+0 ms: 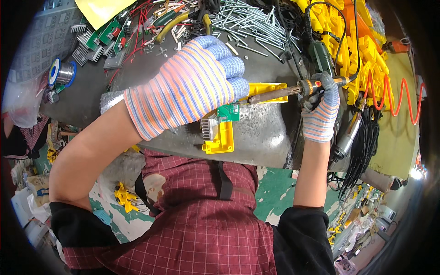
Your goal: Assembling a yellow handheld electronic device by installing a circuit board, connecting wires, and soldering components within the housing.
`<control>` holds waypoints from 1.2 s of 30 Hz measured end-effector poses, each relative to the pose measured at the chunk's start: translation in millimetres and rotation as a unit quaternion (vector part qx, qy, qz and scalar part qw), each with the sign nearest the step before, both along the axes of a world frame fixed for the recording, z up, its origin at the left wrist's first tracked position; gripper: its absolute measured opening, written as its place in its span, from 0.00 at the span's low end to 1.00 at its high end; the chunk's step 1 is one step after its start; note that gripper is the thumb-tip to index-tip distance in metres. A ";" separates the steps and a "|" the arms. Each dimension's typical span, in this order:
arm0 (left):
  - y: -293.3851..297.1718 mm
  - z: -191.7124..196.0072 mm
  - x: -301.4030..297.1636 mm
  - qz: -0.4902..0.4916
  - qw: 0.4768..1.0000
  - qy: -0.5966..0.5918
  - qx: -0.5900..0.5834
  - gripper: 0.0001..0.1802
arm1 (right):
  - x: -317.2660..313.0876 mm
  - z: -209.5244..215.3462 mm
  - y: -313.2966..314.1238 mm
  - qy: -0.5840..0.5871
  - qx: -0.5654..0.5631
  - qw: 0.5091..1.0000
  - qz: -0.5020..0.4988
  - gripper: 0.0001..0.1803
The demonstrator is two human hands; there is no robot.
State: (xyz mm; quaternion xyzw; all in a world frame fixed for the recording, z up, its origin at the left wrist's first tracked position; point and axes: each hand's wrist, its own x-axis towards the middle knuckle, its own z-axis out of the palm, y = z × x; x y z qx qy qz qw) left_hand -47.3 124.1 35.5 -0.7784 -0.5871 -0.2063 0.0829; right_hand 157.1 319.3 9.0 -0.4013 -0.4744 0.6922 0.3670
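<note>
1. Our right hand (pixel 319 112), in a striped glove, keeps a closed grip around the handle of a soldering iron (pixel 293 90).
2. The iron's tip reaches from that grip toward our left hand (pixel 192 85).
3. Our gloved left hand presses down on a yellow plastic part (pixel 222 140); its grip is hidden, so we cannot tell.
4. A small green circuit board (pixel 228 112) sits just below the left fingers, on the grey table (pixel 263 133).

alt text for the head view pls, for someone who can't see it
A gloved right hand holds a soldering iron toward a small green circuit board on a yellow holder, with the gloved left hand above it on a cluttered workbench.
</note>
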 end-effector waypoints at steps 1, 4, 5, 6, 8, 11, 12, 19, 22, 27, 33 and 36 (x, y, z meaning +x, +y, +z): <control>0.0 0.5 -0.1 -0.004 1.000 -0.005 -0.007 0.09 | 0.0 0.4 -0.2 -0.007 0.012 1.000 -0.003 0.13; -0.8 -1.8 0.0 -0.002 1.000 -0.006 -0.002 0.09 | -0.5 1.3 -0.1 -0.013 0.029 0.999 -0.011 0.13; -0.8 -1.8 0.0 -0.002 1.000 -0.006 -0.002 0.09 | -0.6 1.5 0.1 -0.011 0.033 0.999 -0.015 0.13; -0.4 -1.8 0.0 -0.002 1.000 -0.008 0.003 0.09 | -0.4 1.0 1.1 -0.011 0.033 0.999 -0.015 0.13; 0.4 -2.1 -0.1 -0.002 1.000 -0.011 0.008 0.09 | 0.3 -0.7 3.6 0.009 0.019 0.999 -0.034 0.13; -0.4 -3.8 0.0 0.003 1.000 -0.012 0.010 0.09 | -1.0 7.3 -3.9 0.008 -0.007 0.999 -0.040 0.11; -0.3 -3.9 0.5 0.004 1.000 -0.011 0.010 0.09 | -1.1 6.8 -4.1 0.008 -0.007 0.999 -0.040 0.11; -0.6 -1.4 0.4 0.007 1.000 -0.007 -0.004 0.09 | -4.2 5.2 -2.5 -0.005 0.015 0.998 -0.060 0.10; 0.0 -1.4 1.1 0.007 1.000 -0.008 -0.004 0.09 | -1.0 4.2 1.0 0.002 0.010 0.998 -0.056 0.10; -0.7 -0.8 0.5 0.005 1.000 -0.007 -0.007 0.09 | -3.9 7.2 -2.4 0.012 -0.006 0.997 -0.071 0.10; -1.3 0.1 0.7 0.007 1.000 -0.007 -0.007 0.10 | 4.2 2.6 3.3 0.020 0.006 1.000 -0.009 0.13; -0.1 -0.2 1.5 0.006 1.000 -0.003 -0.004 0.10 | -6.4 7.6 -6.0 0.015 0.002 0.997 -0.076 0.11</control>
